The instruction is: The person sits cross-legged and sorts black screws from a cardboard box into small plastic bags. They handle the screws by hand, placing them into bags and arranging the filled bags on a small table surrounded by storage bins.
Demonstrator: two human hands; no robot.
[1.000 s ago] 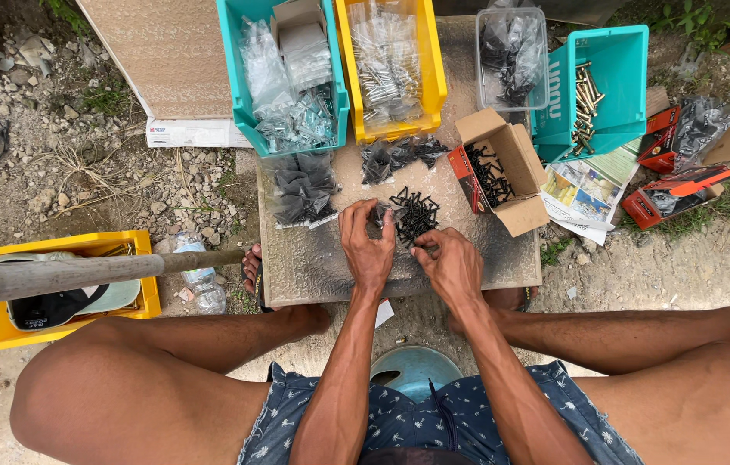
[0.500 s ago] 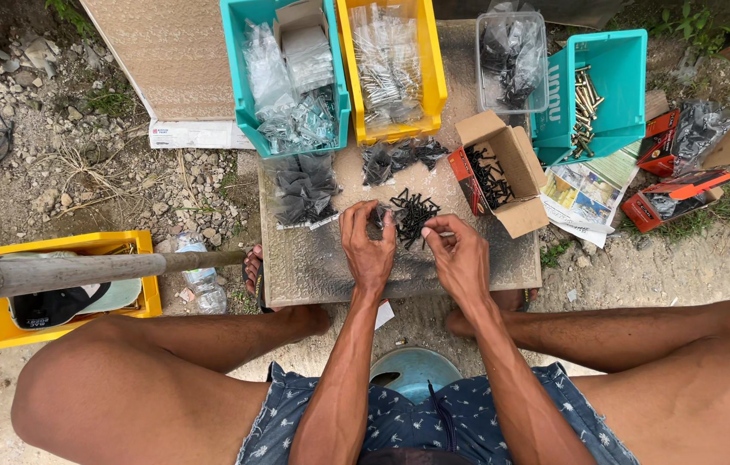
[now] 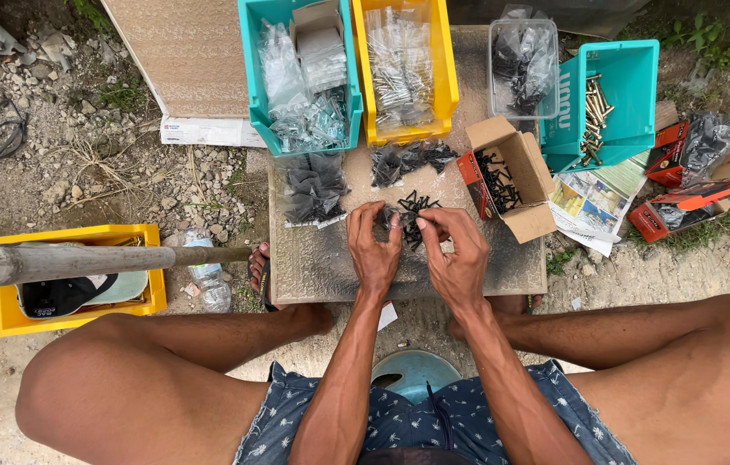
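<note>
A: We see both hands at the loose pile of black screws (image 3: pixel 412 215) in the middle of the bench (image 3: pixel 322 267). The left hand (image 3: pixel 374 250) pinches a few; the right hand (image 3: pixel 460 258) has its grip clenched on one or two.

B: Agreed. At two o'clock the open cardboard box (image 3: pixel 511 176) holds more screws. We judge loose ones could roll off the bench's near edge into the gravel if a wrist sweeps the pile.

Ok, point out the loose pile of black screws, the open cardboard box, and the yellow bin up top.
pile of black screws (image 3: pixel 417 211), head view, top of the heap.
open cardboard box (image 3: pixel 527 222), head view, its near flap.
yellow bin (image 3: pixel 445 60), head view, right wall.
</note>
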